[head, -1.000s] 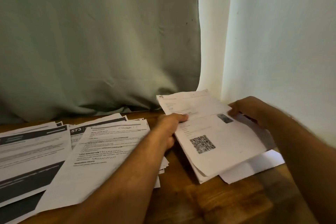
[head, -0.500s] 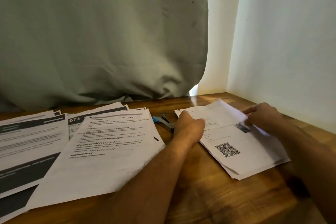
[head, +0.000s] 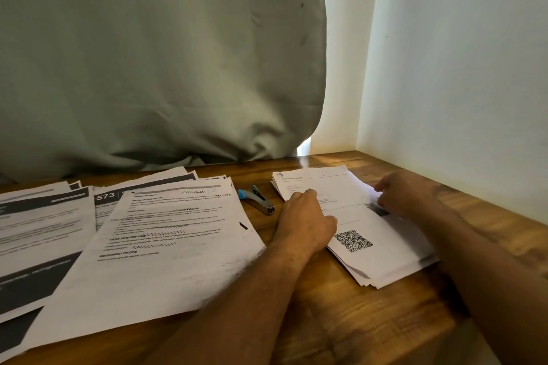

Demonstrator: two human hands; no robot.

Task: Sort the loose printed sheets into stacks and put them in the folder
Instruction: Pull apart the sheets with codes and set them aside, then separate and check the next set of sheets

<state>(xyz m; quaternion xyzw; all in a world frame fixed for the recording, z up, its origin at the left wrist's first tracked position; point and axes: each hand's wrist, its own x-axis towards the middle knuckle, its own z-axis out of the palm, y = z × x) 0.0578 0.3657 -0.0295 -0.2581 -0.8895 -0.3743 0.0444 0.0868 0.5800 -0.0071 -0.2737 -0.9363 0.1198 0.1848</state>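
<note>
A stack of white printed sheets with a QR code lies flat on the wooden table at the right. My left hand sits on the stack's left edge with curled fingers and the thumb on top. At the right edge my right hand holds the stack, its fingers curled over the paper. To the left lies a spread of loose sheets, topped by a text page, with dark-banded pages beneath and beside it. No folder is in view.
A small stapler with a blue tip lies between the two paper groups. A grey-green curtain hangs behind the table. A white wall closes the right side at the table's corner.
The QR stack, held tilted above the table a second ago, now lies flat on it. Both hands stayed at its edges. The stapler has come into view.
</note>
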